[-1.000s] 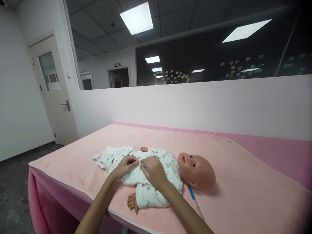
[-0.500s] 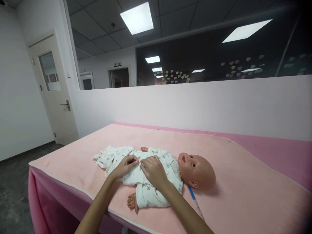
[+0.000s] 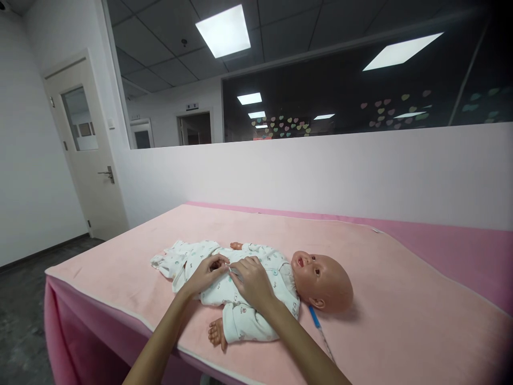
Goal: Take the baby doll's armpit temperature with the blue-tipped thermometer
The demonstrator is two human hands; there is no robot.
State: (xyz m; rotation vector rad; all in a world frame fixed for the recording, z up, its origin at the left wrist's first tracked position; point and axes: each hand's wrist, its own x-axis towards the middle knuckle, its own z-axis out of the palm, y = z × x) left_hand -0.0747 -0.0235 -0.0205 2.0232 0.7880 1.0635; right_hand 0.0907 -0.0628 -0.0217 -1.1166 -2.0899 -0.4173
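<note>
A baby doll [image 3: 326, 283] lies on its back, its head to the right, dressed in a white patterned onesie [image 3: 216, 294]. Over the doll's belly, my left hand [image 3: 208, 274] pinches the front edge of the onesie between thumb and fingers. Close beside it, my right hand [image 3: 253, 280] is bent over the same spot, its fingertips closed on the cloth. Any fastener between the fingertips is too small to make out. The doll's near hand [image 3: 217, 334] sticks out of its sleeve, and the leg end of the onesie lies flat at the left.
A pink padded mat [image 3: 393, 331] covers the table under the doll. A thin cord with a blue end [image 3: 315, 316] lies by the doll's neck. Behind the table stands a white wall [image 3: 320, 176] with a window above, and a door [image 3: 80, 144] is at the left.
The view has shifted very slightly. Both hands stay at the same place on the onesie, with only a tiny movement of the fingertips.
</note>
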